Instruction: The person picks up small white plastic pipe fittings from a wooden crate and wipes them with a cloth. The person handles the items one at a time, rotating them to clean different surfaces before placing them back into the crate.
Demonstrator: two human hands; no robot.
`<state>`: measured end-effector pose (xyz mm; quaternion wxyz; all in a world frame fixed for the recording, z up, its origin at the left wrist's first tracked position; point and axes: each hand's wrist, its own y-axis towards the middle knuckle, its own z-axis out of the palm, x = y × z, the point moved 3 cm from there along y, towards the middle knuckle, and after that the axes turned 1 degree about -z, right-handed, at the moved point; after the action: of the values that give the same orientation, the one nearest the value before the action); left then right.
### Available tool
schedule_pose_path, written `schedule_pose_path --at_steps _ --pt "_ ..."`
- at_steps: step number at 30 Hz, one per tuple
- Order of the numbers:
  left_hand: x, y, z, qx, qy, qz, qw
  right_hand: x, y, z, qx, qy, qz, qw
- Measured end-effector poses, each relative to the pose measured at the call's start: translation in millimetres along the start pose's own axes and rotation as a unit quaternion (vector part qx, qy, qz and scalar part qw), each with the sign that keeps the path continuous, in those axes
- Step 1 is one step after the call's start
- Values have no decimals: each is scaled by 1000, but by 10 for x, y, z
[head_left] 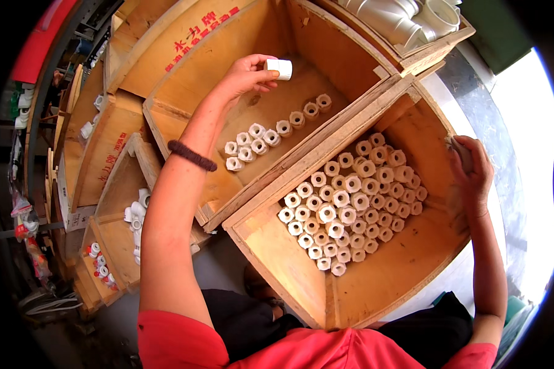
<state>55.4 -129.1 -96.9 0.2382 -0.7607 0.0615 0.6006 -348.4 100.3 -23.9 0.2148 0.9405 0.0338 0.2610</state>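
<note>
My left hand (247, 77) is closed on a short white plastic pipe fitting (279, 69), raised over the far wooden box (228, 49). Below it in that box stand several white fittings (258, 146) with hex-shaped tops, grouped at the left and trailing off in a single line to the right. The near wooden box (264, 230) holds many more of these fittings (357, 200), upright and packed in rows with a few on top. At this box's right wall is my right hand (476, 169), its fingers curled round something greyish that I cannot make out.
A wooden crate (434, 58) with large white pipe fittings stands at the far right. Smaller wooden bins (114, 246) with white and red-tipped parts line the left side. Thick wooden walls (326, 147) divide the two main boxes.
</note>
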Motion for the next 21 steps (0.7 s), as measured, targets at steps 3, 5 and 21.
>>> schedule_pose_path --at_steps 3,5,21 --pt "-331 -327 41 62 -64 38 995 43 12 6 3 4 6 1000" --pt "-517 -549 125 110 -94 46 988 42 6 6 4 2 10 1000" --pt "-311 -1789 1372 293 -400 -77 865 44 -6 -39 7 -17 -12 1000"
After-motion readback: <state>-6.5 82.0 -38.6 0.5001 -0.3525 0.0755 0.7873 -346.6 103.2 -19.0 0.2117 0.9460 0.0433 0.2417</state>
